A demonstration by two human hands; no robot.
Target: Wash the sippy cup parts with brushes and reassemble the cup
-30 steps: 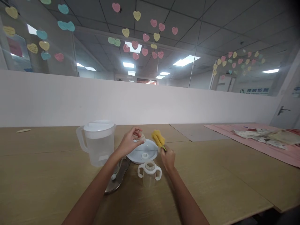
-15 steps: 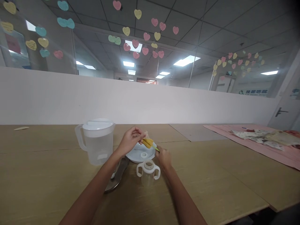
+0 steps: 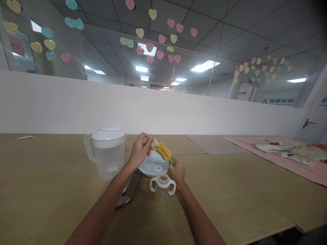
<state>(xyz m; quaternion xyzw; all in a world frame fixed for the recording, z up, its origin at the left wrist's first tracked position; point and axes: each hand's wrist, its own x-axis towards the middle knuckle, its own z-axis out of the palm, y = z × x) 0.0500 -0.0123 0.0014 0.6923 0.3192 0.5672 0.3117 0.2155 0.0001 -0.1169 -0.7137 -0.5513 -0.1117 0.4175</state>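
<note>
Left hand [image 3: 140, 149]: fingers pinch the small translucent piece [image 3: 155, 142], raised above the far side of the white bowl [image 3: 146, 169]. Right hand [image 3: 178, 172]: fingers closed round the green handle [image 3: 172, 162], yellow sponge head [image 3: 165, 152] angled up and left, right at the piece. Looks like contact; can't tell if any sponge is inside the piece, or which way its opening faces.

For clean contact: left hand is the fixture, right hand does the moving. Pinch the piece by its outer edge, fingertips off the opening. Enough squeeze to stop it spinning, not enough to bend the wall; it looks thin and probably flexes, likely slippery if wet. Line the green handle up with the opening's axis first, then small twists with light push. Sponge looks bulky for a part that size, so forcing it could pop the piece out of the pinch. Gripping close behind the sponge head gives better control, less wobble.

Work over the middle of the white bowl so a drop lands inside, near the white ring [image 3: 157, 168]. Mind the two-handled bottle [image 3: 162, 187], open and upright on the counter [image 3: 230, 190] just in front; a low right wrist could clip it.
</note>
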